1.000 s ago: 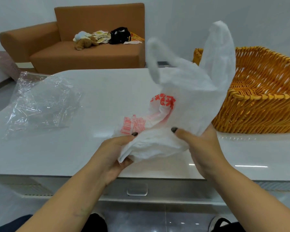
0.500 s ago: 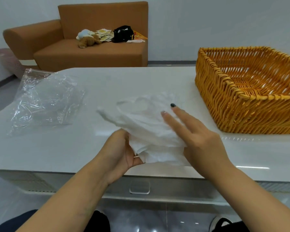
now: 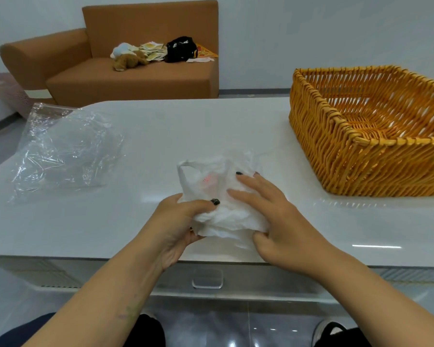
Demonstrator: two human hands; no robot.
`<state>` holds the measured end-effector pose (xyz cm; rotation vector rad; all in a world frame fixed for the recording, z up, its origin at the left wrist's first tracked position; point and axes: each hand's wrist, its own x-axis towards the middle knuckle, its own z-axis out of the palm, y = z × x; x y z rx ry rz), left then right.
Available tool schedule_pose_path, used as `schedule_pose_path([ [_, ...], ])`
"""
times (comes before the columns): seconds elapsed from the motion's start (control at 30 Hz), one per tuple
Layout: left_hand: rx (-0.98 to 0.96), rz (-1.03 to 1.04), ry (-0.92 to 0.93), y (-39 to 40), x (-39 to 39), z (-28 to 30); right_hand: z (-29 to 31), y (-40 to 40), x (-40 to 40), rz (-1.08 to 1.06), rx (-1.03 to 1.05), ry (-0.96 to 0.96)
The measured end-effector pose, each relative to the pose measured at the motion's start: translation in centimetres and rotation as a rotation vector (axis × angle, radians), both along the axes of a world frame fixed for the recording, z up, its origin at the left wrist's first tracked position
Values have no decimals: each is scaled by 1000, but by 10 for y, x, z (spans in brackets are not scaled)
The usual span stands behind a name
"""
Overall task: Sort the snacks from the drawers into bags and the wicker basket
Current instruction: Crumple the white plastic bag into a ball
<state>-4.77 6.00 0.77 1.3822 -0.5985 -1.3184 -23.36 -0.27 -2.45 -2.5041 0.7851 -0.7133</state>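
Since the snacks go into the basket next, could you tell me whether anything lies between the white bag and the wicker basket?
Nothing visible does: only bare table top lies between the white bag and the wicker basket.

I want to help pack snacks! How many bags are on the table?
2. A white plastic bag lies crumpled near the front edge, under both hands. A clear plastic bag lies on the table's left side. None seem hidden.
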Motion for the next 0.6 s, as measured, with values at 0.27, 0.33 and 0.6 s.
schedule_pose_path([
  [0.27,-200,155,205,-3,-6,-6,13,8,21,-350,1090,-984],
  [0.33,-213,140,241,-3,-14,-6,14,10,24,-257,1354,-1120],
  [0.6,-79,76,59,-5,-18,-9,24,1,27,-352,1318,-1266],
])
